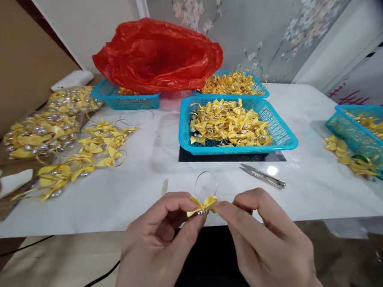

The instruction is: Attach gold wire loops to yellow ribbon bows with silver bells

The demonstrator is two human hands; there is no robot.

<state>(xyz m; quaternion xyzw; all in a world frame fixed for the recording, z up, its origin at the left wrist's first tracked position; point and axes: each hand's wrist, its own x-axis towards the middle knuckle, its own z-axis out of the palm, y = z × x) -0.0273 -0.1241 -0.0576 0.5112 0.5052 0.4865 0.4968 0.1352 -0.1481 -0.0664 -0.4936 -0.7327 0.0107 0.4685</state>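
Observation:
Between my two hands, over the table's front edge, is a small yellow ribbon bow (208, 201) with silvery beads and a thin loop of cord (205, 173) rising from it. My left hand (166, 234) pinches the bow between thumb and forefinger. On the other side, my right hand (263, 234) has its fingers closed at the bow's right end. A pair of thread snips (263, 175) lies on the table beyond my right hand. Past them stands a blue basket (239, 148) heaped with similar yellow bows (230, 122).
At the left, loose yellow bows (95, 146) lie beside clear bags of beaded bows (41, 134). A red plastic bag (157, 55) sits over a blue basket (125, 103) at the back. Another blue basket (360, 130) is at the right, with bows beside it.

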